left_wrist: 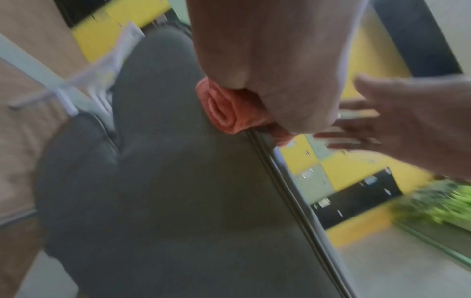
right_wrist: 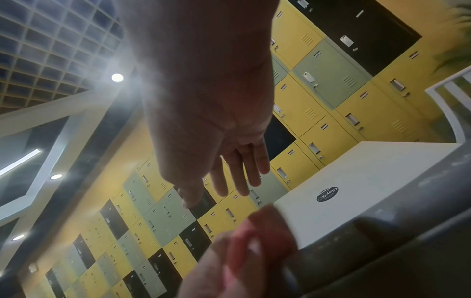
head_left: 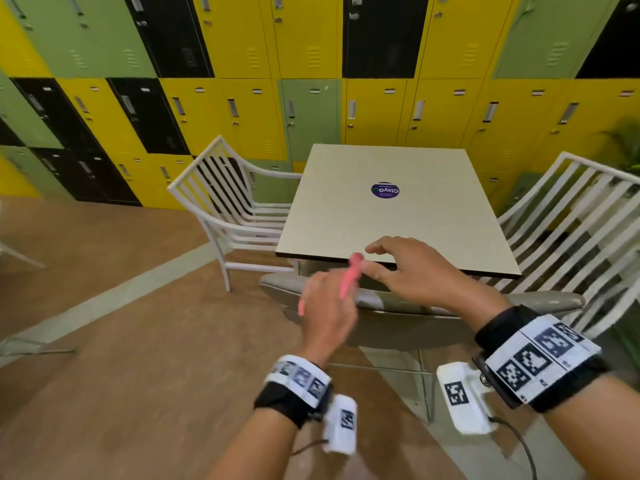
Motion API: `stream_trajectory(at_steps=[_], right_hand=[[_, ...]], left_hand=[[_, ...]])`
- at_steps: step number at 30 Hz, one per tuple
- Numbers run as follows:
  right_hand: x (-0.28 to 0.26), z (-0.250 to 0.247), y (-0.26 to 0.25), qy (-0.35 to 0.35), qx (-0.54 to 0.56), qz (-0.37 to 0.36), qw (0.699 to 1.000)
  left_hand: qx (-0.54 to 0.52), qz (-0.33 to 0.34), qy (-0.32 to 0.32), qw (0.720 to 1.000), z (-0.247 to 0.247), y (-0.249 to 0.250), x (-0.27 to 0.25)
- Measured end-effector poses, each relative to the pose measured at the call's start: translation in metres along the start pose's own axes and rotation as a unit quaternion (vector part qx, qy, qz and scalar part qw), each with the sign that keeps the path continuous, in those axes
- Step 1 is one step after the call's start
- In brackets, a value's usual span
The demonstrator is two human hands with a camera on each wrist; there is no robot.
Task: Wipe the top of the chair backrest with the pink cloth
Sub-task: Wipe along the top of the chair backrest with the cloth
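Over the top edge of the grey chair backrest [head_left: 540, 299], the left hand [head_left: 325, 313] grips a rolled pink cloth [head_left: 349, 278], fingers clamped around it. The right hand [head_left: 415, 271] hovers just beside it, fingers apart and relaxed, near the front edge of the surface [head_left: 391, 216].

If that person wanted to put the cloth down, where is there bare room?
The table top is bare except for a round blue sticker near its middle. The near edge is crowded: the right hand hovers open there, and the left hand grips the pink cloth over the chair backrest.

white slatted chairs [head_left: 228, 199]; table [head_left: 388, 220]; coloured lockers [head_left: 242, 109]
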State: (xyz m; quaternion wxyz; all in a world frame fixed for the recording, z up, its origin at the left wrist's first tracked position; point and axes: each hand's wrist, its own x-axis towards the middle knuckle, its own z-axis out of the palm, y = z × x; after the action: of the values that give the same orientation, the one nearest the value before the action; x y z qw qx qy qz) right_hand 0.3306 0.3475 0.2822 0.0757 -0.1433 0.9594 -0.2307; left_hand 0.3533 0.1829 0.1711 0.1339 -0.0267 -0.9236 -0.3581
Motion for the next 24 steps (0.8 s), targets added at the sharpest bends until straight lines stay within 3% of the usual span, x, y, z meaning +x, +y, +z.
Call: stream_trajectory(at_steps=[3, 5, 7, 10, 13, 15, 19, 22, 24], right_hand=[[0.000, -0.002, 0.000, 0.008, 0.000, -0.001, 1.000], [0.000, -0.005, 0.000, 0.013, -0.005, -0.008, 1.000], [0.000, -0.007, 0.002, 0.025, -0.004, -0.014, 1.000], [-0.001, -0.009, 0.005, 0.040, -0.001, -0.018, 0.999], [-0.007, -0.007, 0.012, 0.033, 0.001, -0.007, 0.999], [-0.012, -0.004, 0.019, 0.026, 0.001, 0.006, 1.000], [-0.023, 0.003, 0.034, 0.030, -0.010, 0.025, 0.999], [-0.032, 0.004, 0.045, 0.037, -0.007, 0.039, 0.999], [-0.039, 0.003, 0.051, 0.043, -0.006, 0.059, 0.997]], left_hand=[[-0.147, -0.027, -0.130, 0.980, 0.029, 0.047, -0.028], [-0.207, -0.012, -0.173, 0.963, 0.032, 0.053, -0.032], [-0.215, 0.010, -0.140, 0.967, 0.013, 0.049, -0.029], [-0.150, 0.069, 0.005, 0.986, -0.032, 0.017, -0.007], [-0.066, -0.035, 0.085, 0.994, -0.070, -0.033, 0.027], [-0.012, -0.068, 0.061, 0.996, -0.067, -0.062, 0.037], [0.051, 0.039, 0.002, 0.998, -0.011, -0.039, 0.017], [-0.026, 0.055, -0.045, 0.997, 0.038, 0.018, -0.014], [-0.098, 0.056, -0.111, 0.987, 0.051, 0.047, -0.027]])
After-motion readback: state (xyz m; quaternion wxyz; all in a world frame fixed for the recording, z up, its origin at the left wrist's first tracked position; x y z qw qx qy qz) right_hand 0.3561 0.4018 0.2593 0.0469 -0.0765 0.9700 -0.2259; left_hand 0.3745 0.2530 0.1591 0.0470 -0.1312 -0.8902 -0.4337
